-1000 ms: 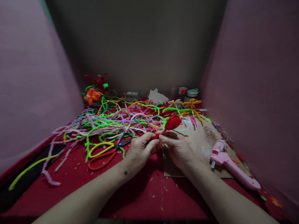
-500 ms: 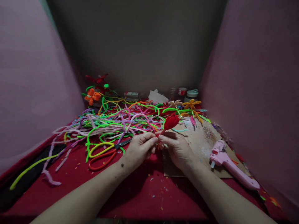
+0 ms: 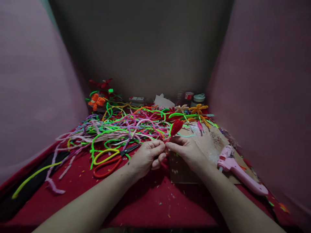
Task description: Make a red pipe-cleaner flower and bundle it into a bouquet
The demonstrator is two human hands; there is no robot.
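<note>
Possibly the red flower (image 3: 176, 127) could twist or slip, since the left hand (image 3: 147, 157) and right hand (image 3: 188, 152) have only its narrow lower end to pinch; too hard a squeeze might crush its soft base. Each grip looks closed on that end, though the fingers hide the exact contact. The flower is held up above the table (image 3: 143, 207), by the left edge of the cardboard (image 3: 181, 170), and a strand from the fuzzy stems (image 3: 114, 136) behind might snag it. Compared with half a second ago, the flower stands more upright and looks slimmer, and the left hand's lower fingers show more openly; the scissors (image 3: 120, 154) and glue gun (image 3: 236, 170) lie much as they did.
</note>
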